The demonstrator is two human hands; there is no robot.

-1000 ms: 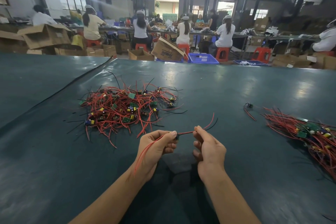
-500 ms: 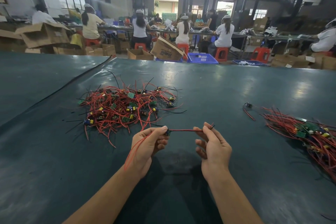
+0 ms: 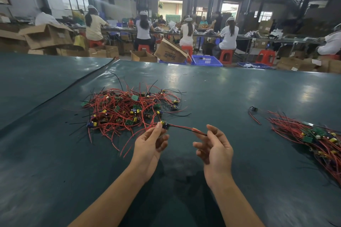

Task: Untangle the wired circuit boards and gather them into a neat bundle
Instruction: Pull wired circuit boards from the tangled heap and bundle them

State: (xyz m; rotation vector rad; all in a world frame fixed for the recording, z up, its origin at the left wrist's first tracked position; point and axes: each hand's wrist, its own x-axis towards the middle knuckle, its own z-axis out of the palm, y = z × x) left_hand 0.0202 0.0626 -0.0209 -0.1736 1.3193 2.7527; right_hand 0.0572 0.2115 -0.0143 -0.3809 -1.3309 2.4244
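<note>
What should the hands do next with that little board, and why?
Probably lay it on the sorted bundle at right: the left hand pinches the board beside the tangled pile, its wires stretched straight to the right hand.

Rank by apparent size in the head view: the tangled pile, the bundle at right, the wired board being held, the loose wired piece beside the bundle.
1. tangled pile
2. bundle, but the frame edge crops it, so unsure against the pile
3. held wired board
4. loose wired piece
</note>
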